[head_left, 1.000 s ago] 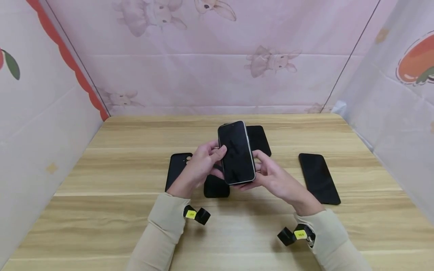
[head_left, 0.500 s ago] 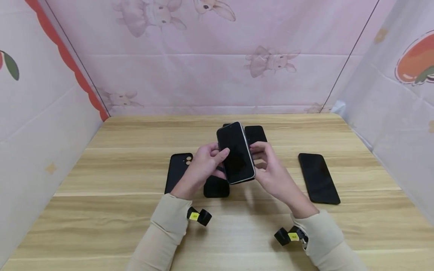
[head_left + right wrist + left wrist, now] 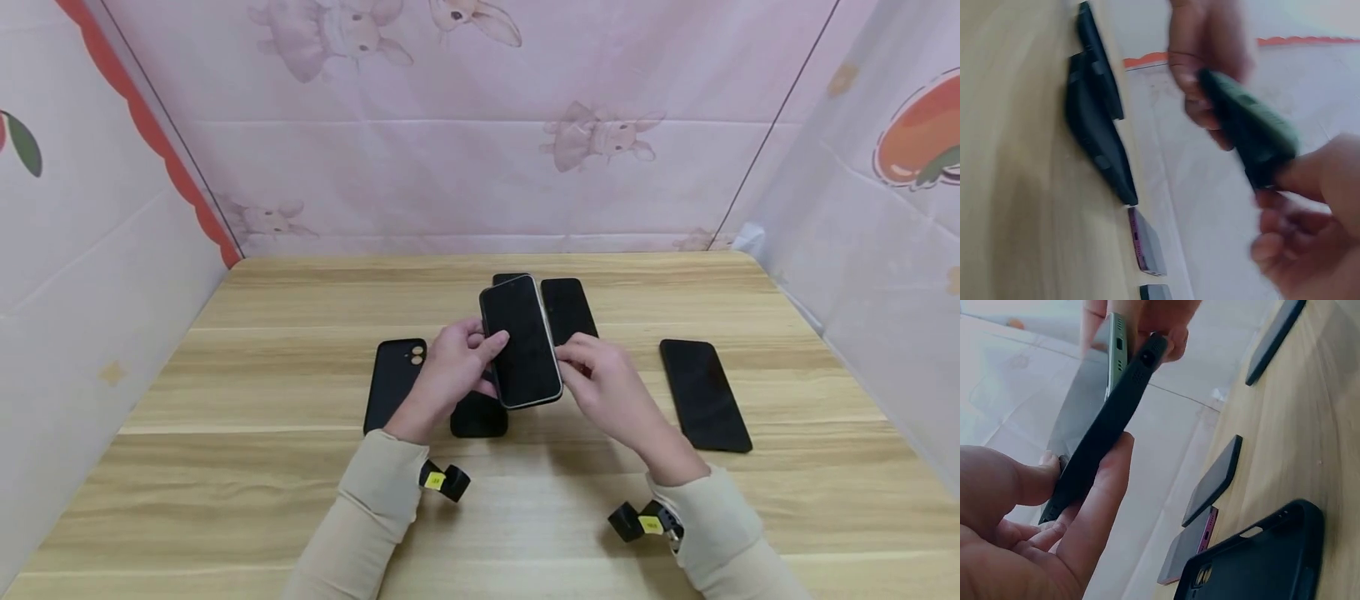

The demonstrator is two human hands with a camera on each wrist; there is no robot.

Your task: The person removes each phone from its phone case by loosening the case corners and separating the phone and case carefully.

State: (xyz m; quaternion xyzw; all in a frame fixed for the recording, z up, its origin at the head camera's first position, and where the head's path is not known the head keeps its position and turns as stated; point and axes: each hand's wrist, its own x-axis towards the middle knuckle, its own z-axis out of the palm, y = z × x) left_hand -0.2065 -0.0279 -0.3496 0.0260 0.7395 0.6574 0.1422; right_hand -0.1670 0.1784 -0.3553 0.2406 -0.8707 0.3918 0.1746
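Observation:
A smartphone [image 3: 520, 333] with a black screen and pale green sides is held above the table, screen up. Behind it is a black phone case [image 3: 1107, 419]; in the left wrist view the phone's port end stands tilted out of the case, a wedge-shaped gap between them. My left hand [image 3: 459, 358] grips both along the left side, thumb on the screen edge and fingers under the case. My right hand [image 3: 606, 379] pinches at the right edge near the lower corner, fingers curled. The right wrist view is blurred there.
An open black case [image 3: 388, 383] with camera holes lies at the left; another black case [image 3: 480, 417] is partly hidden beneath my hands. A dark phone [image 3: 570, 308] and another phone [image 3: 507, 277] lie behind. At the right rests a black phone [image 3: 705, 396].
My right hand has moved from under the lower right corner up to the side edge, then slightly down along it. The left hand keeps its grip; its thumb sits slightly farther onto the screen.

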